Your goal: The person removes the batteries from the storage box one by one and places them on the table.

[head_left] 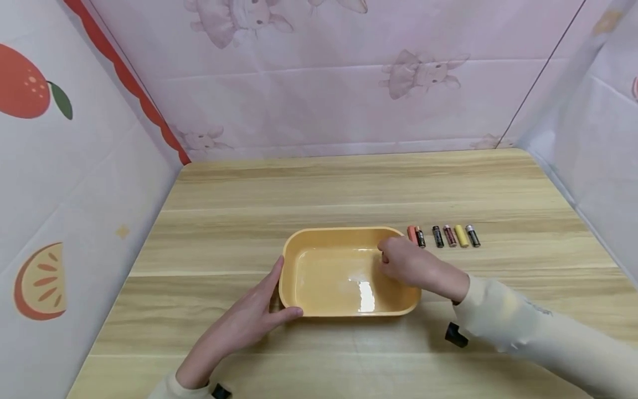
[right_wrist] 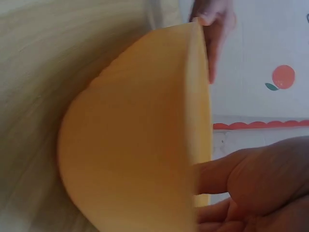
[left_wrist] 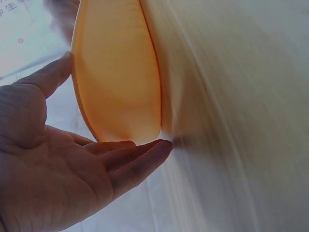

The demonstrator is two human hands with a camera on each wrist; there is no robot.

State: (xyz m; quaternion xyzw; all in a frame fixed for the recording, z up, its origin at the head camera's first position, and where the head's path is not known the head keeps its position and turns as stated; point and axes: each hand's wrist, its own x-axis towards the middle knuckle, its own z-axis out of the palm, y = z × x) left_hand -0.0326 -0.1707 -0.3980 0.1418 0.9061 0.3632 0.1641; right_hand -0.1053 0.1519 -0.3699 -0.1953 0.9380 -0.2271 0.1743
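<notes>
A yellow-orange oblong plastic basin rests on the wooden table. My left hand holds its left end, the thumb at the near rim and the fingers along the outer wall. In the left wrist view, the thumb touches the rim and the fingertips lie at the lower edge of the basin. My right hand reaches over the right rim, fingers curled down inside. The basin wall hides its fingertips in the right wrist view; I cannot tell whether they hold something.
Behind the right hand, several batteries lie in a row: an orange one beside a black-and-copper one, then, past a gap, black, dark red, yellow and black-and-silver ones. Patterned cloth walls surround the table.
</notes>
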